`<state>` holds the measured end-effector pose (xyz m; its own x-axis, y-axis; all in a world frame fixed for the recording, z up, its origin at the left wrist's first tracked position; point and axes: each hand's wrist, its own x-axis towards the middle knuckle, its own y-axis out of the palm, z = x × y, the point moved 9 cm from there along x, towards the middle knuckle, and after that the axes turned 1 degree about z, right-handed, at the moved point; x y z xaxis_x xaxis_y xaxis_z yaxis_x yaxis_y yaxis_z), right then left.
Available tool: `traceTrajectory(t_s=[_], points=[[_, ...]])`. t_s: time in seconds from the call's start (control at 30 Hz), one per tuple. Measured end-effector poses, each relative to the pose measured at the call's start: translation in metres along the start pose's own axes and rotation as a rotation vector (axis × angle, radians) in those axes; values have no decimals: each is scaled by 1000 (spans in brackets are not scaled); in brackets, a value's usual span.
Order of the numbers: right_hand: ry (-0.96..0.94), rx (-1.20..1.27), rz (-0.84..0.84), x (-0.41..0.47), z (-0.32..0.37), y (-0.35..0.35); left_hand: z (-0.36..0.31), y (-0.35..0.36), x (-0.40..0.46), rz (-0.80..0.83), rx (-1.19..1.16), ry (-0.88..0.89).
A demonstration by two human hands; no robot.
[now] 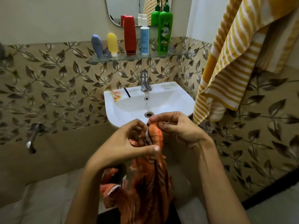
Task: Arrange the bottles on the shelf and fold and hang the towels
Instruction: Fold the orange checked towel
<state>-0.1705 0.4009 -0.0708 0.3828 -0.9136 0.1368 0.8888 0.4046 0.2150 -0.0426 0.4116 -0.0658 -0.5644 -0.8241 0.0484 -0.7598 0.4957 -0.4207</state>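
1. We hold an orange towel (150, 172) in front of the sink (124, 109), just off its front edge; it is bunched, and its long axis runs straight down from our hands toward the floor.
2. Our right hand (179, 131) pinches the towel's top end between thumb and curled fingers, so the whole length hangs from that grip.
3. Our left hand (129, 143) sits just beside it, a little lower, fingers curled at the cloth; we cannot tell how firmly it grips.
4. Both hands are at the top end, almost touching. To spread the towel for folding, we judge they must part sideways along its top edge.
5. The bottles (129, 36) stand upright in a row on the glass shelf (174, 54) above the sink.
6. A yellow striped towel (229, 65) hangs at the right.
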Motion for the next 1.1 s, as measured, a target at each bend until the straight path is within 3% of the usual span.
traceTrajectory(t_s=[0.17,0.27,0.4,0.6,0.8,0.87,0.97,1.03,1.1], points=[[30,-66,-106,2,7,5,-15,1,6,-340,194,175],[23,-283,-246,5,11,-1,-17,-12,0,-493,253,217],[15,-672,-339,9,3,3,-24,-28,-1,-425,386,228],[-21,-862,-174,10,-43,23,-51,-43,-17,-422,352,354],[308,-830,70,-9,-135,32,-82,-73,-51,-508,259,508],[353,-812,68,-17,-151,26,-75,-85,-54,-542,274,452],[325,-839,15,-19,-145,15,-41,-99,-47,-539,358,205],[286,-839,-13,-15,-131,19,-12,-96,-39,-419,343,16],[208,-835,-41,-8,-108,31,12,-69,-33,-162,296,-148]])
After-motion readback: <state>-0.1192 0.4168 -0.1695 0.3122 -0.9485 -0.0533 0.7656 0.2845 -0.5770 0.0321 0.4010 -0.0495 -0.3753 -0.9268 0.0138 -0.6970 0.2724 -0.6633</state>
